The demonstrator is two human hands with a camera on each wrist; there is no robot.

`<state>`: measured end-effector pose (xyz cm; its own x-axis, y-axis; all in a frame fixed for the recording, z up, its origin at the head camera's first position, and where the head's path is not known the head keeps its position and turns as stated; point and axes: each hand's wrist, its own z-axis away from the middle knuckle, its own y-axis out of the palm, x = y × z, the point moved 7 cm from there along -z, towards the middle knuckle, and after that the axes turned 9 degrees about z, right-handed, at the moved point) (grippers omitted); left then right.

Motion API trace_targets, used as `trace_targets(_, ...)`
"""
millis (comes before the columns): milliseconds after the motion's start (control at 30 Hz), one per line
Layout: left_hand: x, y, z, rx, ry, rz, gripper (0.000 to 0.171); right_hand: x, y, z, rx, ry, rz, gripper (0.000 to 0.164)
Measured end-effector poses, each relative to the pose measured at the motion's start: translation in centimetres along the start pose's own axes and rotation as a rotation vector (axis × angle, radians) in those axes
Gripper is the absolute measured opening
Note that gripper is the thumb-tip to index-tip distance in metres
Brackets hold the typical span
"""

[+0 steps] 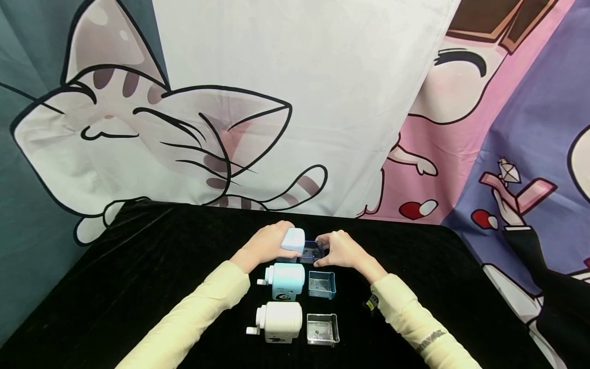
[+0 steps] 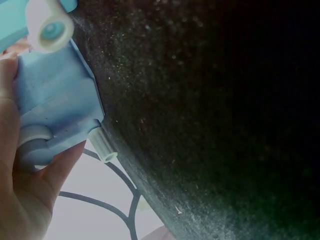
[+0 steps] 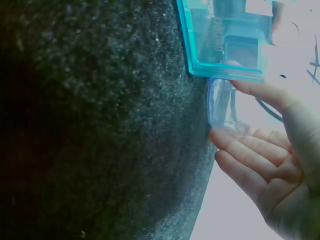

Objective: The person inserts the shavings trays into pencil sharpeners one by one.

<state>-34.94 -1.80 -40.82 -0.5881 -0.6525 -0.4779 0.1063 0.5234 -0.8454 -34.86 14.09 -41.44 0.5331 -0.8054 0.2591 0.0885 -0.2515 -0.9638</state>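
In the head view my left hand (image 1: 266, 245) grips a light blue crank pencil sharpener (image 1: 293, 240) at the back of the row. The left wrist view shows fingers and thumb around that sharpener's blue body (image 2: 57, 95), its small crank handle (image 2: 103, 145) sticking out. To its right, my right hand (image 1: 344, 250) pinches a transparent bluish shavings drawer (image 1: 311, 253) between thumb and fingers, the drawer right beside the sharpener. From the right wrist, that drawer (image 3: 216, 107) partly hides behind a turquoise-edged drawer (image 3: 227, 71).
Nearer to me stand a turquoise sharpener (image 1: 288, 279) and a white sharpener (image 1: 282, 320), each with a clear drawer, one blue-edged (image 1: 322, 284), one colourless (image 1: 322, 329), to its right. Black cloth (image 1: 184, 287) covers the table; a printed curtain (image 1: 350, 102) hangs behind.
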Motion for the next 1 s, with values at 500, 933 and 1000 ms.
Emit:
trace_targets(500,-0.24,-0.16,0.15,-0.006,0.005,0.002,0.071,0.63,0.13,-0.6,0.01,-0.02,0.065,0.057)
trace_targets(933,-0.33,-0.15,0.14,-0.015,0.019,-0.01,0.07,1.04,0.07,-0.9,0.001,-0.058,0.045,0.056)
trace_targets(1000,-0.33,-0.14,0.13,-0.014,0.018,-0.009,0.07,1.05,0.11,-1.0,0.008,-0.058,0.052,0.056)
